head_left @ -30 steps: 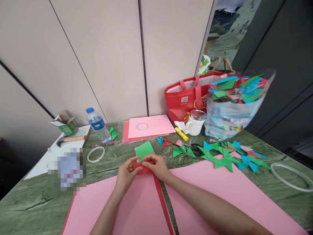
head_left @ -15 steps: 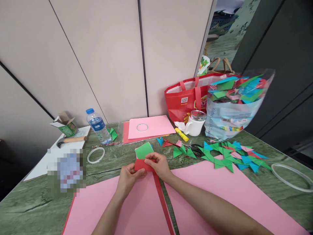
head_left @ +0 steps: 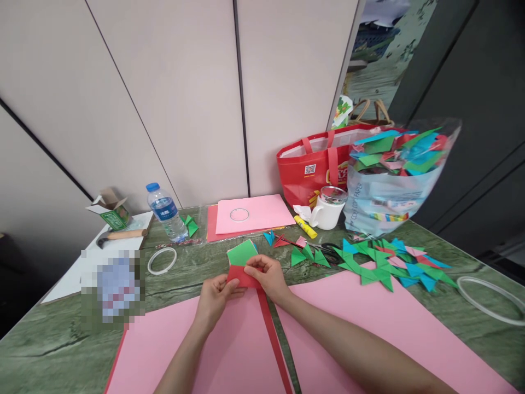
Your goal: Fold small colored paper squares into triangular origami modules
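Observation:
A small piece of red paper (head_left: 240, 275), looking folded into a strip, is held between both hands above the table. My left hand (head_left: 215, 298) pinches its left end, thumb on the near side. With thumb and forefinger, my right hand (head_left: 267, 275) grips its upper right edge. Just beyond lies a small stack of square paper with a green sheet (head_left: 241, 253) on top, partly hidden by the red piece. Large pink sheets (head_left: 172, 339) with red ones beneath lie under my forearms.
Folded paper points (head_left: 381, 260), scissors (head_left: 328, 250), a glue stick (head_left: 305, 226) and a white mug (head_left: 328, 210) are on the right. Behind stand a red bag (head_left: 301, 175) and a paper-filled plastic bag (head_left: 381, 197). Leftward are a bottle (head_left: 166, 210), a hammer (head_left: 123, 235) and a white ring (head_left: 162, 261).
The left thumb has shifted slightly along the red paper, and the left fingers sit a little differently. The whole view has moved slightly; otherwise the things lie as before.

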Demonstrator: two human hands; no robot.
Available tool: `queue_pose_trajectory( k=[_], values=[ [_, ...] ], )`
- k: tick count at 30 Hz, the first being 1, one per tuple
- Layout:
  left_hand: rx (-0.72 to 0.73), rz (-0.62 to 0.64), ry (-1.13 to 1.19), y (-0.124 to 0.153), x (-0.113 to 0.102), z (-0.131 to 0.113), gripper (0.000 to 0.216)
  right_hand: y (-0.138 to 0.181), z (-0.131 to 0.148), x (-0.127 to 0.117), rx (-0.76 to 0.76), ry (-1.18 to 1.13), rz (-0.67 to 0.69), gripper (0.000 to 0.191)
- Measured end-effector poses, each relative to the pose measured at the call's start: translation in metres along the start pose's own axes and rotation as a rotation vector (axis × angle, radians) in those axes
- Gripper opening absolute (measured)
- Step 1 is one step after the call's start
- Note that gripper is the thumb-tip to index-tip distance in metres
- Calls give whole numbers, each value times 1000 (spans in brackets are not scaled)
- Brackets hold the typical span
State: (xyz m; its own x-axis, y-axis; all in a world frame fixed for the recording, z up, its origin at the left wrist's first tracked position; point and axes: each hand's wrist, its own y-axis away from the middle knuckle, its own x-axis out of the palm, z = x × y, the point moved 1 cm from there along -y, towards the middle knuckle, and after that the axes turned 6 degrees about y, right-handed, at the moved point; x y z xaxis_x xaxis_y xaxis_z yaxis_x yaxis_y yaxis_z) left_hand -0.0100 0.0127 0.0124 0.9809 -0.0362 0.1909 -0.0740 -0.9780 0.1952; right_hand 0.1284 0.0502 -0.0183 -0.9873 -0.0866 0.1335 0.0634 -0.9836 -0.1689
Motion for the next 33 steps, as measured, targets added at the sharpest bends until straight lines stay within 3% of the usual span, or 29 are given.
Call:
queue_pose_trajectory(
  k=[6,9,14,20,25,29,33],
  values=[
    [7,28,-1,4,3,-8,66,0,1,-1,6,-22,16,13],
    [59,-6,-24,2,2,-5,72,0,-1,0,8,-25,31,14],
    [149,-50,-47,-2,-2,-4,65,-1,-5,0,66,-31,22,25],
    [311,-34,-191,1,-2,-13,66,1,-1,0,42,16,26,23],
    [222,14,-229,1,-4,-10,27,2,0,0,44,-3,25,28],
    [253,-83,-236,-1,-8,-7,26,2,1,1,97,-58,64,24],
    [274,-94,-289,-2,-11,-6,22,2,3,1,152,-82,44,25]
  ],
)
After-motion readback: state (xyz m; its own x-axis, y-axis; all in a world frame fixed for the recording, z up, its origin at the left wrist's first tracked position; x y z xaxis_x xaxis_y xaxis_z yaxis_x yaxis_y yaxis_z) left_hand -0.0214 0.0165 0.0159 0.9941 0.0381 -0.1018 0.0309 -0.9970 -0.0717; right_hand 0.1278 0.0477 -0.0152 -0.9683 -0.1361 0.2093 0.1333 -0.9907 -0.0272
